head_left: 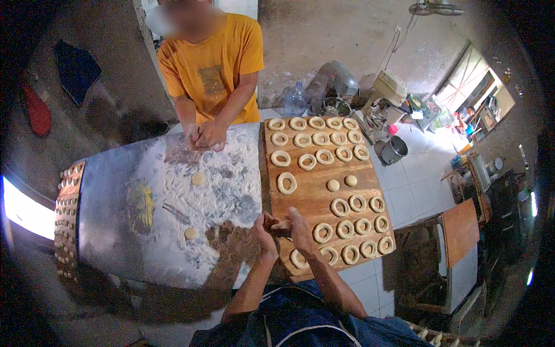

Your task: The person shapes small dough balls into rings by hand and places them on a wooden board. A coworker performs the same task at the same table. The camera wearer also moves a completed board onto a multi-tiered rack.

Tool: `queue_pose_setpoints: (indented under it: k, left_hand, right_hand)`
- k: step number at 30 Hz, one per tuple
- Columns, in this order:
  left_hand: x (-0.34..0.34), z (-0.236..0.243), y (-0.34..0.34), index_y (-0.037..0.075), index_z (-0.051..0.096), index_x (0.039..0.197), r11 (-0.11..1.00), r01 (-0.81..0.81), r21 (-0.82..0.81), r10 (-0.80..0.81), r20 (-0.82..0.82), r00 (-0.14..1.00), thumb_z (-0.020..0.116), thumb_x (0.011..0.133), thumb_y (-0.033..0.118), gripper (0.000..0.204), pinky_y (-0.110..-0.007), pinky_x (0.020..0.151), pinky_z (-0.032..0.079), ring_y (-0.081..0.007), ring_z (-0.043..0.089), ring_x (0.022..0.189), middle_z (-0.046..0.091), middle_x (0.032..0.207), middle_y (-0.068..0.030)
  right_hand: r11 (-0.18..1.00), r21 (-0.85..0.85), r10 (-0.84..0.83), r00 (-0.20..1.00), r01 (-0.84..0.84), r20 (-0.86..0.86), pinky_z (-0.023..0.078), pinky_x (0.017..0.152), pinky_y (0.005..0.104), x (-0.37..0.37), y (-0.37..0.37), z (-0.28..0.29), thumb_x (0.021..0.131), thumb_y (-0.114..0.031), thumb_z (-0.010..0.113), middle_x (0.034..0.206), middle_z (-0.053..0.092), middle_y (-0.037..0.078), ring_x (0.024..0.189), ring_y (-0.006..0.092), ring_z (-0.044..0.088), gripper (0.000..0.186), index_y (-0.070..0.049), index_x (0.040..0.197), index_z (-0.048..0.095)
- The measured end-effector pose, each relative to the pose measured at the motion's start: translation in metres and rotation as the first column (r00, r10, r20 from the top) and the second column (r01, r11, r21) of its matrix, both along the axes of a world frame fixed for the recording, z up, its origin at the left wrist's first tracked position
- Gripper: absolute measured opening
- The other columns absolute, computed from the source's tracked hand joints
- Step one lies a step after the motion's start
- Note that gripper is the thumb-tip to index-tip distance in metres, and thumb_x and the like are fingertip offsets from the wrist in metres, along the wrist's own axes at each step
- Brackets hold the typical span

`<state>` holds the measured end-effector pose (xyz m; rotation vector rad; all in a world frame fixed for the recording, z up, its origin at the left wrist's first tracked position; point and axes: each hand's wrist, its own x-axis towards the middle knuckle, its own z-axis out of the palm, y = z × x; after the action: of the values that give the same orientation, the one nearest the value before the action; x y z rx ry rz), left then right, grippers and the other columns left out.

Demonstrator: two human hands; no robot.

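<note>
My left hand (pixel 265 234) and my right hand (pixel 298 230) meet above the near left part of a wooden board (pixel 303 191), both with fingers closed around a piece of dough (pixel 281 225), partly hidden by the fingers. The board carries several rows of pale dough rings (pixel 325 232), plus two round dough balls (pixel 333 185) in its middle right. To the left is a metal work surface (pixel 107 202) with scattered flour (pixel 225 191), a yellow smear and two flattened dough rounds (pixel 198 179).
A person in an orange shirt (pixel 243 46) works across the surface, both hands (pixel 211 136) together. A board of small dough pieces (pixel 67 220) is at the far left. Machines (pixel 387 87), a water jug (pixel 296 98), a metal pot (pixel 394 151) and wooden panels (pixel 459 231) stand behind and right.
</note>
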<state>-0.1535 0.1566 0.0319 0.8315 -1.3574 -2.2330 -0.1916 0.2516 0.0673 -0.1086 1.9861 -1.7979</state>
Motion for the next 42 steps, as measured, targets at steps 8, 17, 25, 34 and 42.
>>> queue_pose_setpoints:
  k: [8,17,25,34,42]
  left_hand:
    - [-0.025,0.009,0.06,0.007,0.058,0.091,0.98,0.15,-0.129,-0.139,0.086,0.987,0.039,0.105,0.044,0.044,-0.036,0.077,0.044,-0.0142,0.056,0.085,0.06,0.091,-0.0067]
    - [-0.061,-0.05,0.107,0.011,0.054,0.084,0.956,0.013,0.293,0.03,-0.144,0.989,0.052,0.1,0.039,0.032,-0.037,0.07,0.044,-0.0181,0.057,0.08,0.056,0.081,-0.0037]
    - [-0.066,-0.085,0.102,0.005,0.056,0.086,0.95,0.241,0.197,-0.209,-0.17,0.963,0.045,0.101,0.041,0.04,-0.036,0.067,0.043,-0.0189,0.053,0.07,0.051,0.073,-0.0027]
    - [-0.055,-0.099,0.12,0.006,0.046,0.078,0.99,0.13,0.059,-0.121,-0.132,0.984,0.042,0.103,0.041,0.043,-0.038,0.068,0.042,-0.0183,0.051,0.073,0.051,0.075,-0.0051]
    - [-0.08,-0.035,0.104,0.005,0.045,0.078,0.989,0.143,-0.046,-0.138,0.091,0.986,0.043,0.104,0.044,0.047,-0.037,0.068,0.042,-0.0164,0.042,0.069,0.042,0.073,-0.0009]
  right_hand:
    - [0.996,-0.001,-0.092,0.982,0.093,-0.164,0.041,0.062,0.0419,-0.022,0.058,0.016,0.106,-0.043,0.034,0.062,0.054,0.01,0.062,0.02,0.046,0.063,0.007,0.078,0.061]
    - [0.997,0.074,0.026,0.983,-0.012,-0.182,0.05,0.079,0.048,-0.043,0.118,0.017,0.103,-0.051,0.032,0.084,0.069,0.026,0.082,0.0394,0.066,0.068,0.006,0.093,0.069]
    - [0.982,0.144,0.159,0.935,-0.119,-0.318,0.05,0.066,0.0478,-0.057,0.14,0.02,0.099,-0.05,0.042,0.077,0.066,0.025,0.07,0.0397,0.065,0.061,0.003,0.085,0.069]
    - [0.964,0.201,0.246,0.865,-0.172,-0.438,0.048,0.067,0.0502,-0.054,0.148,-0.002,0.097,-0.042,0.042,0.08,0.067,0.023,0.072,0.0425,0.063,0.048,-0.001,0.095,0.067]
    - [0.98,0.179,0.154,0.892,-0.084,-0.425,0.048,0.071,0.0438,-0.07,0.158,-0.015,0.082,-0.019,0.075,0.086,0.062,0.017,0.081,0.0345,0.06,0.031,-0.002,0.104,0.06]
